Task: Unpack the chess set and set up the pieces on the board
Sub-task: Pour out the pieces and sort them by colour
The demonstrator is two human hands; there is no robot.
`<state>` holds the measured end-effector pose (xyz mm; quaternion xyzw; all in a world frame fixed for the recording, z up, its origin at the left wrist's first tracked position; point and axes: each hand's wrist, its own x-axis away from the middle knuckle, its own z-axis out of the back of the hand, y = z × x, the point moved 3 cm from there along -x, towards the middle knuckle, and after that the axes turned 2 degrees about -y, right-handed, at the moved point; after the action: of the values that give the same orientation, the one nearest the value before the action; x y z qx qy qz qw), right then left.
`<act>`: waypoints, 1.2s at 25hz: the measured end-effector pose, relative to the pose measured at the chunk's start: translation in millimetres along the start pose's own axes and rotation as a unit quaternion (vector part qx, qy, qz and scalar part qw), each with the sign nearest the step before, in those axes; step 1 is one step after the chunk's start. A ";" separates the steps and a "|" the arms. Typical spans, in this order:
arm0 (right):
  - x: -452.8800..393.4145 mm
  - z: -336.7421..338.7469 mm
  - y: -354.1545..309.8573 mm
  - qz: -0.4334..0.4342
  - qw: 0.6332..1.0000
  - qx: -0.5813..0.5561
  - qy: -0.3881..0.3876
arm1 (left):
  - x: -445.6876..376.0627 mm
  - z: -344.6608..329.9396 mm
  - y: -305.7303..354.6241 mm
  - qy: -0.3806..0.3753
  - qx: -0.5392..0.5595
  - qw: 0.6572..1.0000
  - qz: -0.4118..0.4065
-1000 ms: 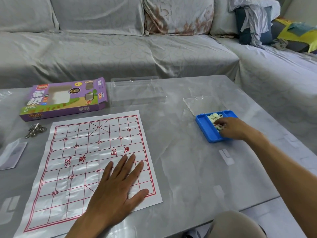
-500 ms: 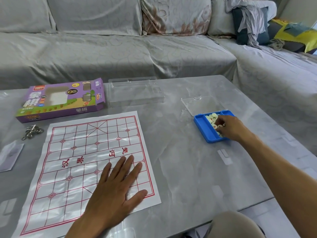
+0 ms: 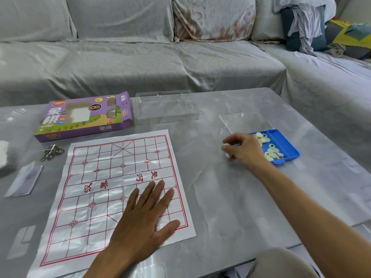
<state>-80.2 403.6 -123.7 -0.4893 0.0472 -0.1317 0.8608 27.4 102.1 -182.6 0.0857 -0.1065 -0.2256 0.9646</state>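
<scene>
From the head camera, the right hand (image 3: 244, 149) hangs just left of the blue tray (image 3: 286, 143), fingers curled around pale pieces (image 3: 225, 150); only slivers of them peek out at the fingertips, so their count and markings cannot be told. The hand also hides the tray's left edge. More pieces lie in a heap (image 3: 270, 149) in the tray, some with small black or red characters too small to read. A clear lid (image 3: 239, 122) lies just behind the tray. The left hand (image 3: 143, 219) lies flat, fingers spread, on the near right part of the board (image 3: 112, 181), a creased sheet with a red grid on the table (image 3: 230, 207); its river row carries red characters, upside down from here, that look like 楚河 and 汉界. The purple box (image 3: 84, 117) behind the board reads 象棋 and XIANG QI; its smaller labels are illegible. A clear insert (image 3: 166, 106) sits beside it, hard to make out against the grey top. At the left lie keys (image 3: 51, 152), blurred, and a flat packet (image 3: 24, 180)
</scene>
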 end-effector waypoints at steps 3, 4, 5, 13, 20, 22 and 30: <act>0.9 -41.1 -2.4 -0.048 0.999 0.009 -0.022 | -0.1 1.1 -2.1 -0.004 0.010 1.000 0.004; -0.3 -42.8 -0.4 -0.059 0.998 0.007 -0.008 | -0.5 1.8 0.3 -0.006 0.007 1.000 0.003; -1.2 -42.3 0.6 -0.058 0.998 0.005 0.006 | -0.8 2.5 1.0 -0.007 0.000 1.000 0.003; 4.8 -36.3 -1.4 0.001 0.999 0.043 0.006 | -0.1 -1.3 -2.7 0.000 0.008 1.000 0.006; -15.9 70.2 31.0 -0.018 0.954 0.288 0.078 | -1.6 -0.7 -0.3 -0.005 -0.013 1.000 0.007; -20.6 81.6 46.3 -0.052 0.938 0.342 -0.030 | -1.7 -2.1 -1.7 0.011 -0.003 1.000 0.007; -27.8 82.3 57.0 -0.013 0.925 0.378 -0.030 | -1.5 -0.3 -0.5 0.008 -0.009 1.000 0.006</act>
<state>-79.3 507.1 -131.2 -0.1321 -0.0384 -0.1366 0.9810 25.9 102.4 -183.2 0.0786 -0.0969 -0.2199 0.9675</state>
